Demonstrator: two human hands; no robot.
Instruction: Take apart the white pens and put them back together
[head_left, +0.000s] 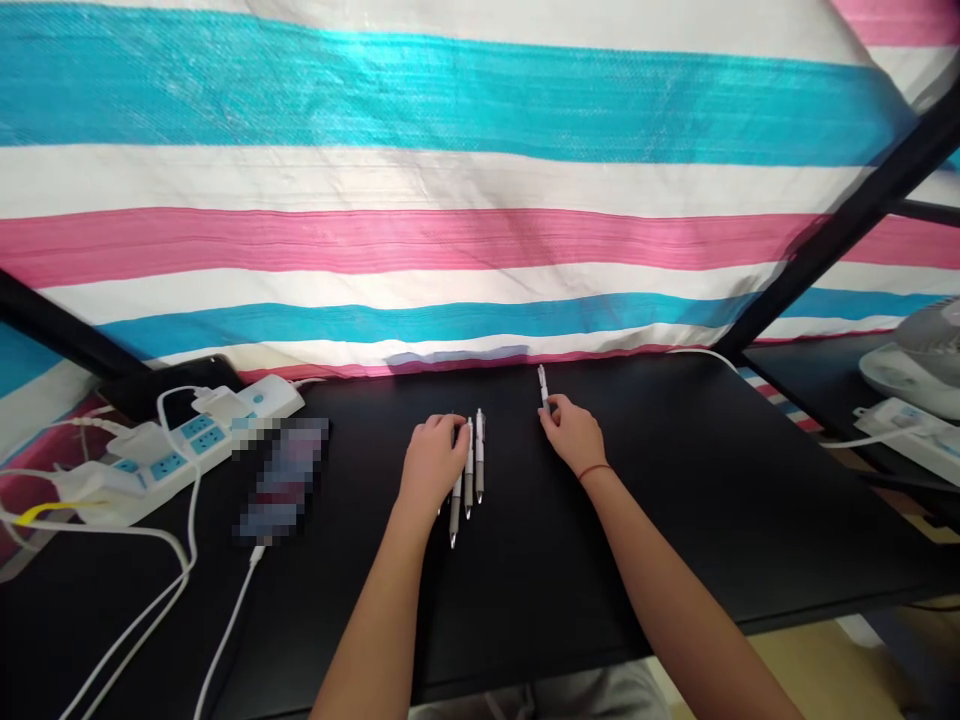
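Note:
My left hand (433, 462) lies on the black desk (600, 560) over the upper end of the leftmost of several retractable pens. That pen (454, 512) and two others (469, 470) (480, 455) lie side by side, tips toward me, and the hand touches them. I cannot tell whether its fingers grip the leftmost pen. My right hand (571, 435) stands a little to the right, its thumb and fingers pinching a white pen (543, 386) that points up and away.
A white power strip (180, 450) with plugs and white cables lies at the desk's left, beside a pixelated phone-sized object (285, 480). A striped tarpaulin (450, 240) hangs behind the desk. At right, a lower shelf holds a white fan (919, 365) and another power strip (904, 435).

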